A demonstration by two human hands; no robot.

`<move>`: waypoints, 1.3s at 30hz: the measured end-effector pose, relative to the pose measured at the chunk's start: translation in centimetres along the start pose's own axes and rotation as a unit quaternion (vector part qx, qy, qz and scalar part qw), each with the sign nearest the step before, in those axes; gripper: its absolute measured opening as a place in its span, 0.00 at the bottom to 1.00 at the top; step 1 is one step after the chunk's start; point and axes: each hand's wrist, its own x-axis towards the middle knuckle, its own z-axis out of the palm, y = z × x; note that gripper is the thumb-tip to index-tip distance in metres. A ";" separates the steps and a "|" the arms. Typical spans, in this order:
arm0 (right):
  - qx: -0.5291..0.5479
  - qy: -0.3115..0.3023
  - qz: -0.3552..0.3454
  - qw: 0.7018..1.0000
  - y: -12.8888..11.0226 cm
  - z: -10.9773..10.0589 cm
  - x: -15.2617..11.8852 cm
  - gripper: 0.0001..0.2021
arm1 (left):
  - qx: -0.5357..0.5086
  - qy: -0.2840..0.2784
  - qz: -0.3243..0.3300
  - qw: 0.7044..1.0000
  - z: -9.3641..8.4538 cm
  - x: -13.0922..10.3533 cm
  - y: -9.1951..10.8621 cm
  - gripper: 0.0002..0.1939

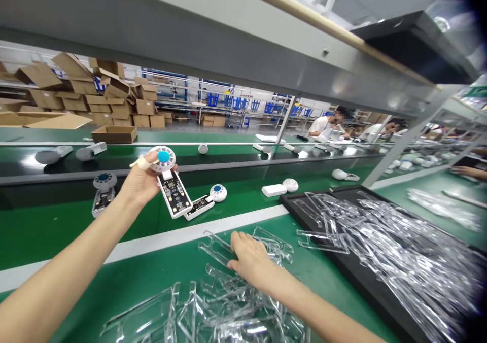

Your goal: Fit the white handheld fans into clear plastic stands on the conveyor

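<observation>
My left hand is closed around the round head of a white handheld device, held above the green belt. The head has a blue disc in its middle, and the rectangular body below shows an open circuit board. My right hand is low over the near bench, its fingers curled at a clear plastic frame; the fingertips are partly hidden. Nearer to me lies a tangled heap of similar clear plastic frames. Just behind the held device, a second device with bare circuitry rests on the belt.
A black tray piled with clear frames stands at right. Another open device and a white closed one lie on the belt. A grey overhead beam crosses above; a metal post stands at right. Co-workers sit beyond.
</observation>
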 end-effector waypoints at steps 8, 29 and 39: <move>0.029 -0.014 -0.036 0.999 0.8 -0.3 -0.1 0.23 | 0.001 -0.011 -0.003 1.000 -0.6 -2.3 -0.2 0.22; 0.117 0.263 -0.099 0.953 -10.9 -1.8 3.8 0.29 | 0.044 0.024 0.033 0.998 1.0 -5.4 -0.5 0.31; 0.264 0.163 -0.135 0.941 -10.8 -1.9 3.5 0.31 | 0.056 0.046 0.091 0.993 1.2 -5.6 0.8 0.32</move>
